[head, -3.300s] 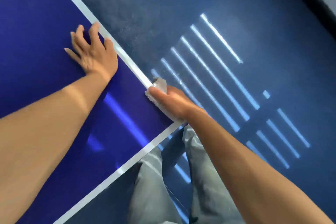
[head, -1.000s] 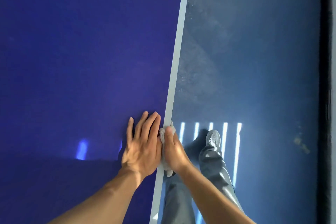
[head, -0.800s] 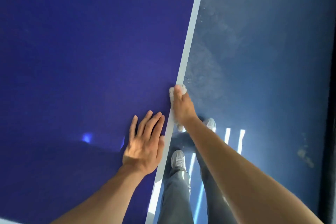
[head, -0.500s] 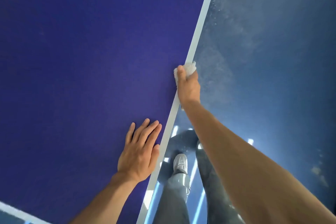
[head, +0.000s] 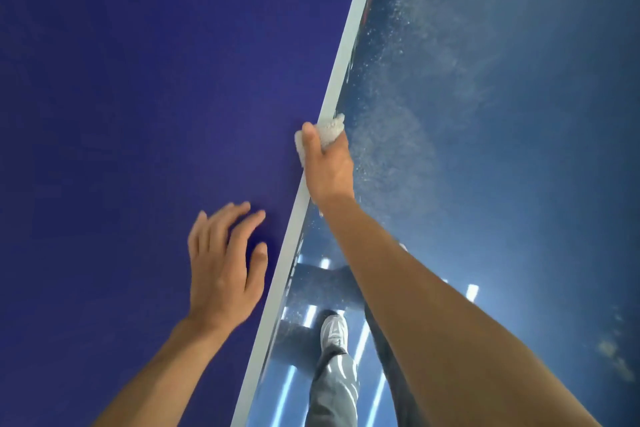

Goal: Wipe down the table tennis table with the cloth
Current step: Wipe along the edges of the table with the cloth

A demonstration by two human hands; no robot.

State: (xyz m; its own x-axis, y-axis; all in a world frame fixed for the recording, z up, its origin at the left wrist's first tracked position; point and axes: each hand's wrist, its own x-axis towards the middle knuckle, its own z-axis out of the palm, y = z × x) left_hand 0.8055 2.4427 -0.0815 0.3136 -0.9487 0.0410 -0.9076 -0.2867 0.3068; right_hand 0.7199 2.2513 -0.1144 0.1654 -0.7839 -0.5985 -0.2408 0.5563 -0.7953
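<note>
Two bare arms reach forward, the right further out than the left.

The right hand (head: 327,168) is closed around a cloth (head: 329,130), thumb lying along its near side and the other fingers curled over it, wrist straight and forearm stretched out long from the lower right. The left hand (head: 225,263) is held palm down with its fingers spread and slightly bent; it looks blurred, so whether the palm rests flat or hovers is unclear. One leg and a shoe (head: 334,329) show below.
</note>
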